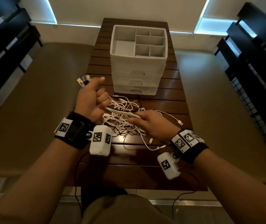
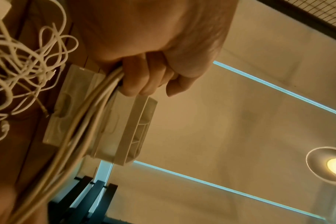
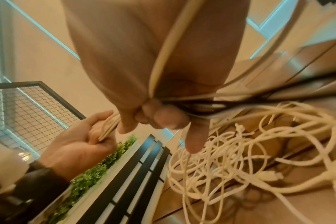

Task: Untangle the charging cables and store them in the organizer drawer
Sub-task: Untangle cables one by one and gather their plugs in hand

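Fingers (image 2: pixel 144 81) of my left hand (image 1: pixel 91 101) clench a bundle of white cables (image 1: pixel 122 113); my right hand (image 1: pixel 151 125) pinches the same run a little further along, strands taut between them. Tangled pile (image 1: pixel 125 125) lies on the table (image 1: pixel 169 97) under both hands, just in front of the organizer (image 1: pixel 138 62), drawers shut. Risk: pulling harder could cinch hidden knots tighter. Loose loops may drag plugs (image 1: pixel 180 122) off the table edge. A snagged strand might also tug the light organizer toward me.
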Available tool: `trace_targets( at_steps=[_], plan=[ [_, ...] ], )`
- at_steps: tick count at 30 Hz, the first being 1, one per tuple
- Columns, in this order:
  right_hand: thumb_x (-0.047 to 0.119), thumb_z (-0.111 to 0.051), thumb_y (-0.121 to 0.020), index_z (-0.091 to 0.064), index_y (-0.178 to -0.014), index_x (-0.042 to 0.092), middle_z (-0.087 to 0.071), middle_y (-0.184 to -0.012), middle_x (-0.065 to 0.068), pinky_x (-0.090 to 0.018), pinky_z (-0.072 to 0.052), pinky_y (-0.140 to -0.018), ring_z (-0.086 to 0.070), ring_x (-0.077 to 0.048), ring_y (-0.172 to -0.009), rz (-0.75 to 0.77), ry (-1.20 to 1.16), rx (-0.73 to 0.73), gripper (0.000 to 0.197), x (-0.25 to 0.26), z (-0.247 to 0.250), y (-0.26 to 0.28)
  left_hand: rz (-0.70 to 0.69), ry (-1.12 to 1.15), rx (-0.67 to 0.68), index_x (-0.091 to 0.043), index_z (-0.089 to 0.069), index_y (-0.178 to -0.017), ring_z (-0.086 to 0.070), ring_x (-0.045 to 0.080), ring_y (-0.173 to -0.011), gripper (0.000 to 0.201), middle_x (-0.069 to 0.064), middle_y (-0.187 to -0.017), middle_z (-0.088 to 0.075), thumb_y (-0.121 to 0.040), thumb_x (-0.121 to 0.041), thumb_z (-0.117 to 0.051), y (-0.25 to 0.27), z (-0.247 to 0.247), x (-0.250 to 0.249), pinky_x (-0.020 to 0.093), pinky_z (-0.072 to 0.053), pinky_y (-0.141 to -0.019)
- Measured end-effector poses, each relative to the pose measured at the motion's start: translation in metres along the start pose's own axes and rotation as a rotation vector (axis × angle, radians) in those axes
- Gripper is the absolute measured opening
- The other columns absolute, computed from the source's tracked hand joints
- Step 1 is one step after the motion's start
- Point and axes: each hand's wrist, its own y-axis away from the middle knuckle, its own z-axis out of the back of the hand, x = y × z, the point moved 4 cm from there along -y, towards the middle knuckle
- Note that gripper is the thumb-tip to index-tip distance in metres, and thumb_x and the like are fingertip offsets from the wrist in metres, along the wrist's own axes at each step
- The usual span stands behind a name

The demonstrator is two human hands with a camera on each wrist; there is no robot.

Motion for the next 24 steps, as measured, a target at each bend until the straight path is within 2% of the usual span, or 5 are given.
trace_targets(
  at_steps=[4,8,16,21,24],
  plan=[
    [0.052,-0.064,-0.096,-0.070,-0.086,0.018,-0.066,-0.072,0.000,-0.031,-0.047,-0.060,-0.060,-0.010,-0.061,-0.052,0.145,-0.093,0.036,-0.027,0.027,0.003,-0.075,-0.024,-0.032,-0.027,-0.029,-0.064,-0.014,0.006,-0.036,0.048,-0.009,-0.046,-0.020,-0.102,-0.020,-0.056,-0.007,0.024,-0.022,0.021,-0.016,-0.034],
    [0.056,-0.063,-0.095,-0.062,-0.072,0.018,-0.058,-0.063,0.001,-0.031,-0.039,-0.058,-0.051,-0.008,-0.056,-0.027,0.302,-0.196,0.044,-0.033,0.045,0.007,-0.133,-0.111,-0.066,-0.028,-0.030,-0.064,-0.014,0.008,-0.041,0.047,-0.009,-0.051,-0.019,-0.100,-0.024,-0.060,-0.011,0.036,-0.032,0.023,-0.018,-0.036],
    [0.060,-0.053,-0.098,-0.065,-0.079,0.021,-0.064,-0.067,0.001,-0.039,-0.050,-0.064,-0.061,-0.017,-0.064,-0.117,0.427,-0.128,0.046,-0.023,0.058,0.024,-0.183,-0.165,-0.120,-0.029,-0.026,-0.064,-0.010,0.010,-0.044,0.051,-0.008,-0.054,-0.014,-0.097,-0.028,-0.064,-0.021,0.042,-0.042,0.025,-0.015,-0.038],
    [0.049,-0.055,-0.103,-0.072,-0.090,0.017,-0.063,-0.066,0.005,-0.022,-0.040,-0.055,-0.055,-0.008,-0.057,0.159,0.426,-0.314,0.038,0.051,0.087,0.024,-0.217,-0.177,-0.118,-0.028,-0.028,-0.062,-0.009,0.011,-0.045,0.050,-0.007,-0.056,-0.012,-0.096,-0.030,-0.065,-0.021,0.049,-0.057,0.025,-0.014,-0.038],
    [0.060,-0.059,-0.096,-0.071,-0.091,0.022,-0.069,-0.076,0.002,-0.034,-0.053,-0.065,-0.066,-0.014,-0.068,0.082,0.390,-0.138,0.040,0.047,0.083,0.016,-0.228,-0.173,-0.153,-0.028,-0.030,-0.062,-0.010,0.011,-0.047,0.050,-0.006,-0.057,-0.013,-0.095,-0.032,-0.067,-0.018,0.055,-0.066,0.024,-0.016,-0.038]
  ],
)
